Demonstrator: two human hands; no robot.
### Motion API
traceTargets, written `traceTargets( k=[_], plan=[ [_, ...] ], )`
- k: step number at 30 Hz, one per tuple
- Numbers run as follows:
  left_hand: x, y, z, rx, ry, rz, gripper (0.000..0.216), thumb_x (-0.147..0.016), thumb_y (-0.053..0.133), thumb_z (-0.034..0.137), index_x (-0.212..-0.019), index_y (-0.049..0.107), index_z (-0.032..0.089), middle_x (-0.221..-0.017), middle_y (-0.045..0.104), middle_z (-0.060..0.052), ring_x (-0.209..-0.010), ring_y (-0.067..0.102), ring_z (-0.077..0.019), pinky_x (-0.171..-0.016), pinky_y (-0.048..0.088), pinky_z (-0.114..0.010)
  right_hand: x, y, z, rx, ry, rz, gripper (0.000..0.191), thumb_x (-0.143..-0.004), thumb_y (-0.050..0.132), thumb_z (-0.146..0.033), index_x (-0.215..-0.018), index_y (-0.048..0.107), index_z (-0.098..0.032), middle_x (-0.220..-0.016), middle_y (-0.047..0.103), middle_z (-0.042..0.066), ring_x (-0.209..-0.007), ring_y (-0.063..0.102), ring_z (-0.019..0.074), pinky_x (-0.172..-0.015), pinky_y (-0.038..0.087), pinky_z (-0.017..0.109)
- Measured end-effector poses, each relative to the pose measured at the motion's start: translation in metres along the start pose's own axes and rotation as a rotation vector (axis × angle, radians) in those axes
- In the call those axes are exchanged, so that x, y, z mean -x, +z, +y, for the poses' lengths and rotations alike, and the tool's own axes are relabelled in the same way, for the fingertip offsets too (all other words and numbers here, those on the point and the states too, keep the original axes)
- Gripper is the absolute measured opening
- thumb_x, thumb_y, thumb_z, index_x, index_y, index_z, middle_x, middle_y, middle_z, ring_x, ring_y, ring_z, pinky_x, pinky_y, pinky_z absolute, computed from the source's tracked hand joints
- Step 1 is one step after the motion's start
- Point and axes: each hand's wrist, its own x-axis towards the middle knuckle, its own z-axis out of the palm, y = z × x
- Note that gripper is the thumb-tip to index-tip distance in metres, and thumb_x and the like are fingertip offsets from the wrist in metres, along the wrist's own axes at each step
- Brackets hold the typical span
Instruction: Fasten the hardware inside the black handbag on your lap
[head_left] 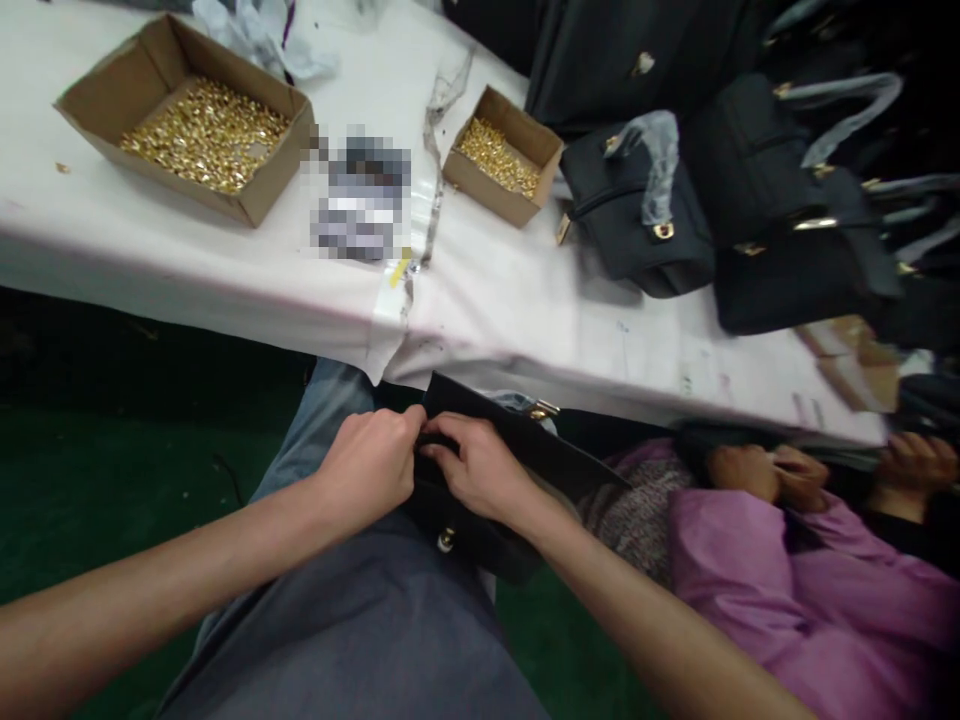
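Both left hand [373,455] and right hand [486,468] pinch the black bag's [487,545] left edge.

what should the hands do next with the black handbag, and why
Probably steady the black leather-like handbag with the left hand before shifting the right hand: both meet at its edge, in front of, not on, the white-covered table.

Bag workshop, evidently: white-covered table [517,310], cardboard boxes [281,180] of small gold-coloured pieces [210,125], clustered black handbags [619,225] with plastic-wrapped handles [658,175], a co-worker's pink sleeves [727,550] alongside.
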Motion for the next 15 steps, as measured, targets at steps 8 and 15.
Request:
traceTargets(
  k=[8, 15],
  plan=[
    [-0.009, -0.005, -0.008, -0.111, -0.039, -0.032, 0.027, -0.098, 0.05, 0.008, -0.107, 0.073, 0.02, -0.091, 0.08, -0.014, -0.087, 0.08, -0.0356, -0.068, 0.05, -0.036, -0.03, 0.005, 0.015, -0.032, 0.053, -0.116, 0.017, -0.095, 0.074, -0.012, -0.104, 0.085, -0.021, -0.103, 0.085, 0.005, -0.098, 0.077, 0.0241, -0.086, 0.053, 0.03],
    [-0.012, -0.004, -0.034, -0.05, -0.08, -0.053, 0.028, -0.093, 0.053, 0.008, -0.089, 0.076, 0.023, -0.085, 0.079, -0.011, -0.087, 0.079, -0.0314, -0.065, 0.041, -0.033, -0.061, 0.024, 0.019, -0.026, 0.059, -0.259, 0.013, -0.093, 0.074, -0.01, -0.091, 0.084, -0.019, -0.083, 0.081, 0.002, -0.079, 0.072, 0.0196, -0.064, 0.043, 0.026]
  ],
)
